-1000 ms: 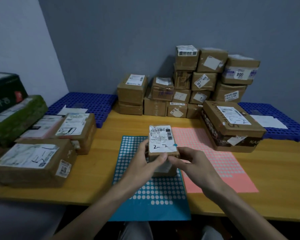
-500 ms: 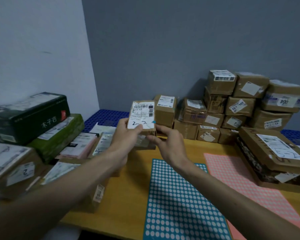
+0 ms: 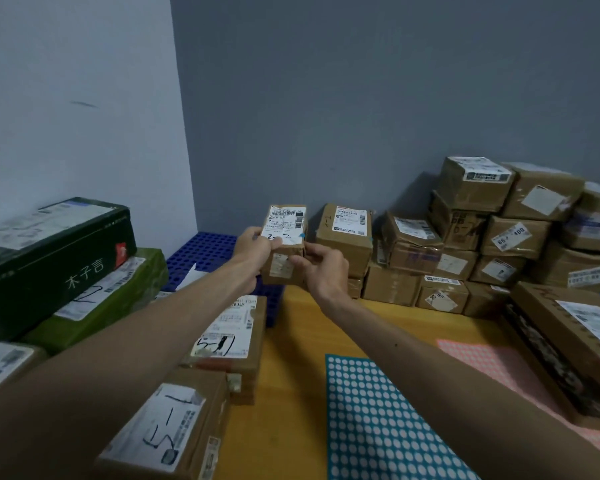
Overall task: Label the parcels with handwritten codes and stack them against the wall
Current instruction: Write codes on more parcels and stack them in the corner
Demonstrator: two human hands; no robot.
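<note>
Okay, on my feed both arms are stretched out toward the grey wall (image 3: 361,116). The small parcel (image 3: 284,244) is up in the air between the 2 hands, above the far edge of the table (image 3: 302,341) and the blue pallet (image 3: 201,254). The left hand (image 3: 253,249) grips its left side, thumb lying on the white label. The right hand (image 3: 321,268) has its fingers curled round the lower right corner. I read a handwritten "2-2" on that label, and there's a little blue dot sticker (image 3: 302,235) at the label's right edge.

The parcel sits upright, just left of the end parcel (image 3: 347,233) of the stack (image 3: 482,237) piled against the wall. I can't tell whether those 2 touch.

Nearer to me on the table lie a teal sticker sheet (image 3: 378,420) and a pink sticker sheet (image 3: 499,368), side by side. A big flat box (image 3: 568,341) rests on the pink sheet's far right side.

Under my left forearm there's a brown parcel (image 3: 167,424) marked "5-1", and another labelled parcel (image 3: 229,337) just behind it. Far left, a dark green box (image 3: 56,251) rests on top of a lighter green parcel (image 3: 118,296), both beside the pale side wall.
</note>
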